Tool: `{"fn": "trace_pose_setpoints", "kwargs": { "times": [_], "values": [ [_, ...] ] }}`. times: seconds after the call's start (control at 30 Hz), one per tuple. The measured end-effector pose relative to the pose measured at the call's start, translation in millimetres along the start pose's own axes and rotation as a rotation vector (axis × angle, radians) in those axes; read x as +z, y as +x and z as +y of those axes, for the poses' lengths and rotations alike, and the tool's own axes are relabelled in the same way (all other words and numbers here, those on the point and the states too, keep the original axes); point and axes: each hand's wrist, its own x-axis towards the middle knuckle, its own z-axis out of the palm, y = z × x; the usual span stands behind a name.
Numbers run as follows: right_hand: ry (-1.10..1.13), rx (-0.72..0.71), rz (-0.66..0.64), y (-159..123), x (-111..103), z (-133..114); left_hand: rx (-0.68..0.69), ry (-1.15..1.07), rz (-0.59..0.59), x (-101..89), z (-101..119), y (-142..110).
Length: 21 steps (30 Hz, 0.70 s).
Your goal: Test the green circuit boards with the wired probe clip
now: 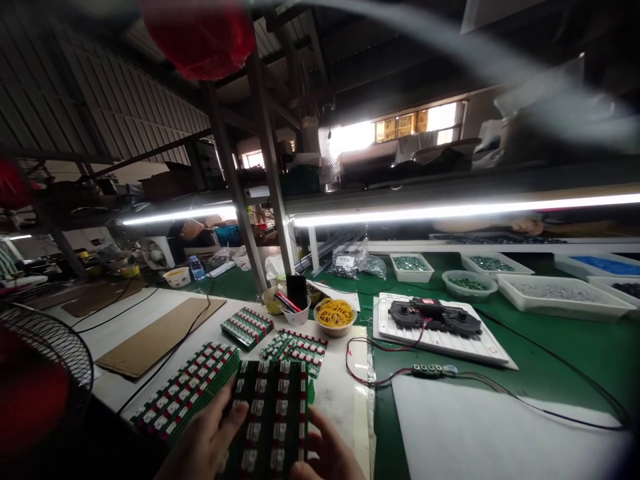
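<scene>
Between my two hands, at the bottom of the head view, is a stack of circuit boards (267, 417) with rows of white and red parts on its dark upper face. My left hand (213, 430) grips its left side, thumb over the face. Around the right edge curl the fingers of my right hand (325, 447). Just left of it lies a larger stack of green circuit boards (187, 387). Beyond my hands are a small board stack (247, 327) and some loose circuit boards (295, 350).
A bowl of yellow rubber bands (335, 316) and a cup of pens (294, 310) stand behind the boards. To the right are a white panel with a black device (435, 320), wires and several trays of parts (565, 297). A fan cage (50, 340) is at left.
</scene>
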Motion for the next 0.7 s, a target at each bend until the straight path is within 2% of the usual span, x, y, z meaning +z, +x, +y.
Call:
{"fn": "trace_pose_setpoints", "kwargs": {
  "times": [0.1, 0.23, 0.33, 0.43, 0.7],
  "values": [
    [0.002, 0.131, 0.045, 11, 16, -2, 0.059, 0.259, -0.065, -12.2, -1, 28],
    [0.087, 0.256, 0.18, 16, 28, -7, 0.12, 0.484, -0.189, -2.1, 2, 44],
    [0.159, 0.268, 0.252, 15, 30, -11, 0.15, 0.51, -0.265, 11.8, 3, 51],
    [0.187, 0.295, 0.271, 15, 29, -15, 0.16, 0.516, -0.276, 21.5, -1, 57],
    [0.067, 0.321, 0.191, 15, 23, -20, 0.154, 0.513, -0.285, 32.0, -16, 64]
  ]
}}
